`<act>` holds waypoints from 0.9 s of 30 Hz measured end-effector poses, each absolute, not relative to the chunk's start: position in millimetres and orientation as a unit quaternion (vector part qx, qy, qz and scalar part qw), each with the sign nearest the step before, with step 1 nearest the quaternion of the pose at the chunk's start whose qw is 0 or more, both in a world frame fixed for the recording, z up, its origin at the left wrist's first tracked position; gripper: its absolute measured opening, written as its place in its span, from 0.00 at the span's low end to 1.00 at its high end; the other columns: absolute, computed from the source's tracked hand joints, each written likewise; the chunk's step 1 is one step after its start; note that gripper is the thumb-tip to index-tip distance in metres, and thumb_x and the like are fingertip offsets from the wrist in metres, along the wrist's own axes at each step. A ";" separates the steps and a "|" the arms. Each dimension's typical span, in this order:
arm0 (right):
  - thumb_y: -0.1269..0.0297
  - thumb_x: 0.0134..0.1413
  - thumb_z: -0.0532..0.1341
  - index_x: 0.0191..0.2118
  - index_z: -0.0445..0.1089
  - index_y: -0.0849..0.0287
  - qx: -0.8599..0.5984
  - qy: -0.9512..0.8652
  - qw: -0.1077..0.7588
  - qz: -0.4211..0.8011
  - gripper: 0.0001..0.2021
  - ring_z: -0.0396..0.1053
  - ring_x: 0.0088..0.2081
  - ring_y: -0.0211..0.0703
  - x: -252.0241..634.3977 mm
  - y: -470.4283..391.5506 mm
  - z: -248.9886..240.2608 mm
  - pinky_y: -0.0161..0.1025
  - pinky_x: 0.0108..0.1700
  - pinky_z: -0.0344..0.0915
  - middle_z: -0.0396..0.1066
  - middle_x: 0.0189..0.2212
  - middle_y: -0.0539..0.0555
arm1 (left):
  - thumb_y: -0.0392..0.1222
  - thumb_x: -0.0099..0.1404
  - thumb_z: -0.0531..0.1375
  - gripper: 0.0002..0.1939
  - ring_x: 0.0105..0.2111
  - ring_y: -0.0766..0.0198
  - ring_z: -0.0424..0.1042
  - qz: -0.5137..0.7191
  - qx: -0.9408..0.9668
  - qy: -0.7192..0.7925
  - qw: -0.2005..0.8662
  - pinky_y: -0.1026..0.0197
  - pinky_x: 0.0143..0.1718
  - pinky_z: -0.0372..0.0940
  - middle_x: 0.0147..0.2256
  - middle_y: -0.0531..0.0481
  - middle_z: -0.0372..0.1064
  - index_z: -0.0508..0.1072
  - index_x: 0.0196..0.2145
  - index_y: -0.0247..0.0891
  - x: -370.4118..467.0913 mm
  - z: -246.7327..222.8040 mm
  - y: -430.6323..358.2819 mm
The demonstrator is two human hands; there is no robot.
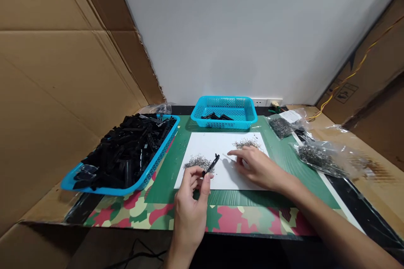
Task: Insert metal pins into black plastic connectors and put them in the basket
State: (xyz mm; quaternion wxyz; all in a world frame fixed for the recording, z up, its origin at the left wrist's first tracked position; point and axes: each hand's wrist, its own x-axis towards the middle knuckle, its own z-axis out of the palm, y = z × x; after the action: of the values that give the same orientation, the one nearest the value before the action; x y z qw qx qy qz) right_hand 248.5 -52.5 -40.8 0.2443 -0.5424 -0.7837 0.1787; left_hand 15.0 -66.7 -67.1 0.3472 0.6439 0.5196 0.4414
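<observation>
My left hand [192, 195] pinches the lower end of a slim black plastic part [212, 165], tilted up to the right over the white sheet [210, 141]. To its right, my right hand [252, 166] is over the sheet with the index finger stretched toward the part and the other fingers bent. Whether anything small is between its fingers cannot be made out. A pile of small metal pieces [198, 162] lies just behind my left hand, and a second pile [248, 143] lies behind my right hand.
A blue basket [158, 162] heaped with black parts stands at the left. Behind the sheet is another blue basket [224, 124] with a few black parts. Plastic bags of metal pieces [280, 126] [315, 156] lie at the right. Cardboard flanks both sides.
</observation>
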 end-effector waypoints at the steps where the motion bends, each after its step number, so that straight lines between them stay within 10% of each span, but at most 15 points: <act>1: 0.73 0.64 0.59 0.54 0.76 0.58 -0.534 -0.794 0.232 0.174 0.16 0.69 0.36 0.47 245.6 -53.4 -41.2 0.41 0.40 0.59 0.76 0.31 0.54 | 0.55 0.74 0.58 0.15 0.35 0.62 0.75 0.438 0.646 0.518 0.350 0.61 0.38 0.70 0.37 0.50 0.74 0.68 0.47 0.42 14.8 -67.4 -66.3; 13: 0.64 0.62 0.62 0.31 0.79 0.60 -0.615 -0.667 0.326 0.265 0.11 0.68 0.30 0.42 290.9 -38.4 -35.6 0.39 0.33 0.59 0.77 0.28 0.55 | 0.47 0.78 0.52 0.13 0.37 0.60 0.74 0.341 0.771 0.458 0.283 0.61 0.40 0.69 0.41 0.48 0.73 0.72 0.53 0.46 15.2 -64.3 -67.6; 27: 0.69 0.49 0.68 0.29 0.82 0.60 -0.646 -0.675 0.251 0.252 0.04 0.65 0.26 0.40 294.4 -38.0 -47.0 0.39 0.29 0.57 0.72 0.22 0.51 | 0.43 0.79 0.50 0.18 0.42 0.60 0.76 0.276 0.814 0.429 0.277 0.62 0.40 0.69 0.47 0.47 0.72 0.75 0.58 0.51 19.0 -59.9 -70.3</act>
State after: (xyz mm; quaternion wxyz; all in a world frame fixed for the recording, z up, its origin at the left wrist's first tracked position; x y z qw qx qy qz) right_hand 294.4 -38.0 -47.0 0.2509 -0.6462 -0.6754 0.2516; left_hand 19.0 -70.3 -59.9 0.2771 0.8140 0.4293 0.2763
